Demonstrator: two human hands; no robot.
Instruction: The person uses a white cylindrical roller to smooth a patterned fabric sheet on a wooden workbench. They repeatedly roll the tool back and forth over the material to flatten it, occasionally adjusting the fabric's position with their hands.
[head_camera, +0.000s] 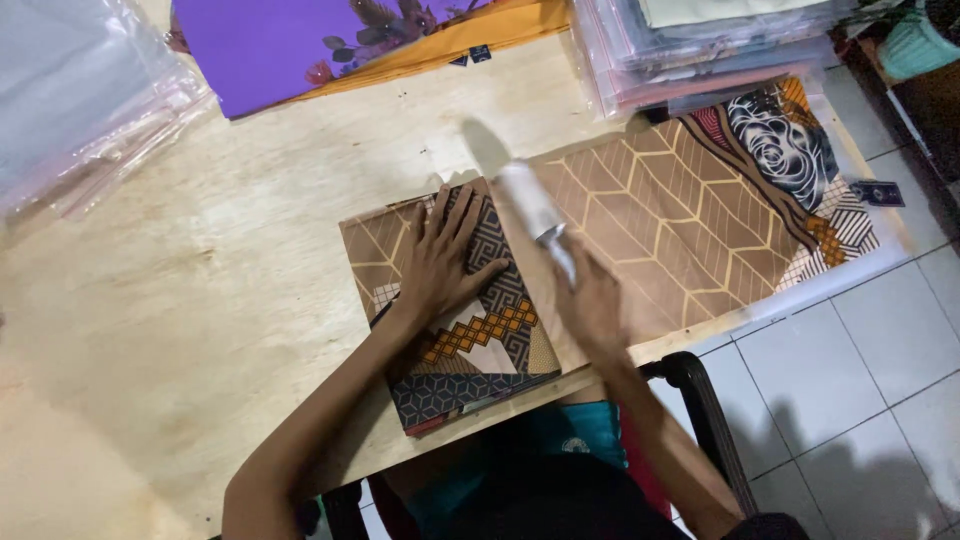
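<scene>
A brown patterned cloth lies across the plywood table, its left part folded into a thick rectangle with grey, orange and cream patterns. My left hand presses flat on that folded part, fingers spread. My right hand grips a whitish rod-like tool, blurred by motion, which rests along the fold line of the cloth.
Stacks of clear plastic bags sit at the far left. A purple and orange cloth lies at the back. Bagged folded cloths are piled at the back right. A black chair and tiled floor are at the right.
</scene>
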